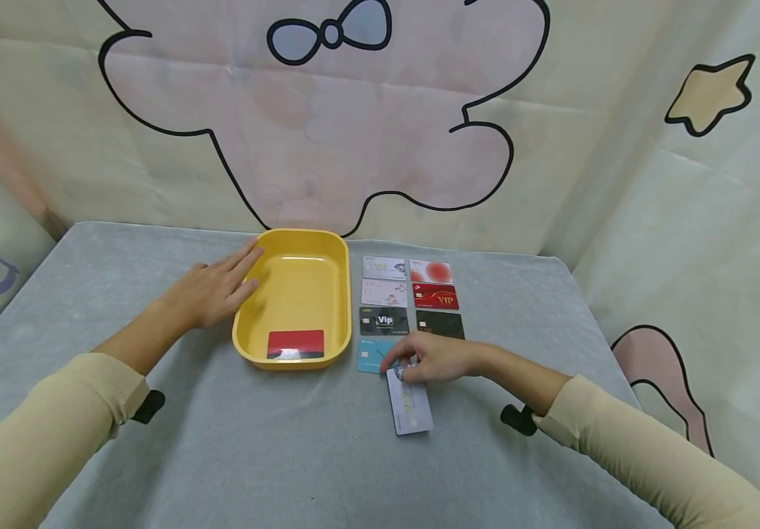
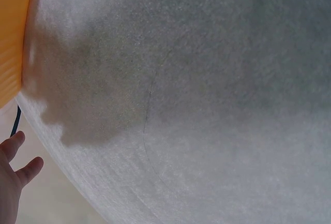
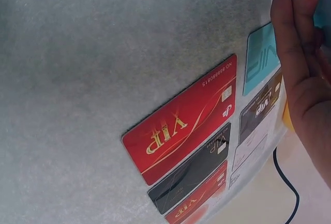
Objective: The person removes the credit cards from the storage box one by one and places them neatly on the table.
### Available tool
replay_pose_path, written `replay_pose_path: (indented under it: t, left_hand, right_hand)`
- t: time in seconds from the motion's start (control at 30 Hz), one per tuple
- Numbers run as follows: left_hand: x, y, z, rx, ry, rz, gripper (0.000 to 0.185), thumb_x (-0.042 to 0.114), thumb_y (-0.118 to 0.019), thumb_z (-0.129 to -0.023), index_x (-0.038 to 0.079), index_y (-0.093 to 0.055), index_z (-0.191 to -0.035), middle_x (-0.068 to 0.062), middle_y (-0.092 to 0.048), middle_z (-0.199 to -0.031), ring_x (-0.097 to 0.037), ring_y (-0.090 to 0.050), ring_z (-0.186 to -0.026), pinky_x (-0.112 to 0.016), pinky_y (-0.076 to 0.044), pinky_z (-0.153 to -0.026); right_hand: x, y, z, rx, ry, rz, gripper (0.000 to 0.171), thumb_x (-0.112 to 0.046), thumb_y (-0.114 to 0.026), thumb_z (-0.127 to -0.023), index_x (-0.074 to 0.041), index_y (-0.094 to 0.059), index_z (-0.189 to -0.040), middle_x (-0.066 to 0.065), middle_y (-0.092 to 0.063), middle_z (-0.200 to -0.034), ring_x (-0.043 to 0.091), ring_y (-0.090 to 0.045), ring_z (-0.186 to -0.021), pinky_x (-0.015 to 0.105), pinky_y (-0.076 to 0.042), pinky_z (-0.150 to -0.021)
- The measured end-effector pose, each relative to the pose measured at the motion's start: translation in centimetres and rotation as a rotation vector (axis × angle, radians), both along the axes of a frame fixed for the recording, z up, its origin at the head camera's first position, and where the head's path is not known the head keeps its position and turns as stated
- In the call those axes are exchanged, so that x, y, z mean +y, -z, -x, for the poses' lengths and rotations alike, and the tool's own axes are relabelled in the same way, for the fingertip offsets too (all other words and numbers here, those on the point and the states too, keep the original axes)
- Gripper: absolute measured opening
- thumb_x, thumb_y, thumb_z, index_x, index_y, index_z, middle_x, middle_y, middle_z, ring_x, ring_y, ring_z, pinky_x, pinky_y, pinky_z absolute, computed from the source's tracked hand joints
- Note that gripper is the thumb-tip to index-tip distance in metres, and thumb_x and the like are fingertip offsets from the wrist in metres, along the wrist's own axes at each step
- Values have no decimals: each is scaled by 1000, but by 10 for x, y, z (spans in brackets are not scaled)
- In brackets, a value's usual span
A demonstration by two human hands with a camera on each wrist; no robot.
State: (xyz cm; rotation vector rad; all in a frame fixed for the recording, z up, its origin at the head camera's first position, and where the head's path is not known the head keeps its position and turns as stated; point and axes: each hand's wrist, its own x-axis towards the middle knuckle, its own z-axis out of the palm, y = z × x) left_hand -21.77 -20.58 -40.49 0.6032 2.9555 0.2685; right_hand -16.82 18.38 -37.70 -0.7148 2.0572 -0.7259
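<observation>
The bench (image 1: 221, 441) is covered in grey felt, with wide bare cloth on the near side of both hands and to the left of the left grip (image 1: 211, 292). Its far edge runs just behind the tray (image 1: 290, 358) and the cards; its right edge lies well to the right of the right grip (image 1: 434, 358).

The left grip lies released, fingers straight and flat on the cloth, its fingertips touching the left rim of the yellow tray. Inside the tray, at its near end and to the right of this grip, a red card (image 1: 295, 344) lies flat. In the left wrist view only the tray's orange-yellow wall (image 2: 10, 38), bare felt and two fingertips show.

The right grip is curled down, fingers pinching the far end of a pale card (image 1: 409, 404), which stretches from the grip toward the person and looks to lie on the cloth. Just left of this grip, partly under the fingers, is a teal card (image 1: 372, 355). Beyond it, away from the person, six more cards lie in two neat columns: black VIP (image 1: 384, 321), a dark card (image 1: 440, 324), a white card (image 1: 384, 293), red VIP (image 1: 436, 296), and another white (image 1: 384, 267) and a red-spotted white card (image 1: 430, 271) at the far end. They sit close together, between the tray and open felt on the right.
</observation>
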Motion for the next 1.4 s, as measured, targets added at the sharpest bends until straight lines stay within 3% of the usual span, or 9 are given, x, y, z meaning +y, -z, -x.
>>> replay_pose_path:
  t: [0.17,0.33,0.57,0.77,1.0,1.17,1.4]
  left_hand:
    - [1,0,0,-2,0,5,68,42,-34,-105,9,-12,-160,-12,-7,-167,-39,-29,-146,-71,-33,-102]
    - [1,0,0,0,1,4,68,42,-34,-105,10,-12,-160,-12,-7,-167,-39,-29,-146,-71,-33,-102]
    - [1,0,1,9,10,1,67,42,-34,-106,10,-13,-160,-11,-7,-167,-38,-30,-145,-71,-33,-102]
    - [1,1,1,3,6,4,67,42,-34,-105,10,-12,-160,-11,-7,-167,-39,-30,-145,-71,-33,-102]
    - [1,0,0,11,13,0,67,41,-34,-106,9,-13,-160,-12,-7,-167,-38,-31,-145,-71,-35,-101]
    - [0,0,0,10,9,4,67,41,-34,-105,10,-12,-160,-11,-7,-167,-38,-31,-145,-71,-34,-101]
    - [0,-1,-1,7,7,2,68,41,-35,-105,10,-12,-160,-12,-7,-167,-39,-32,-145,-71,-35,-101]
  right_hand:
    - [0,1,0,-23,16,19,31,-4,-57,-92,-10,-67,-121,2,-59,-90,16,-57,-89,24,-48,-67]
    - [1,3,-1,-72,85,54,26,-3,-61,-93,-10,-63,-117,4,-61,-83,18,-63,-90,26,-55,-71]
    - [6,4,-2,-90,125,68,21,-10,-68,-93,-10,-62,-114,5,-65,-74,18,-63,-81,26,-49,-69]
    - [12,10,-4,-158,181,67,24,-13,-72,-91,-6,-58,-110,9,-71,-76,18,-64,-76,24,-49,-65]
    - [17,17,-11,-153,225,56,26,-12,-74,-89,-3,-56,-106,11,-70,-75,24,-70,-67,28,-58,-64]
    - [18,18,-14,-193,228,78,27,-9,-73,-90,2,-54,-105,15,-72,-77,30,-73,-68,26,-57,-59]
    - [18,22,-16,-220,286,67,23,-8,-72,-91,2,-54,-101,17,-72,-75,28,-74,-66,30,-59,-58]
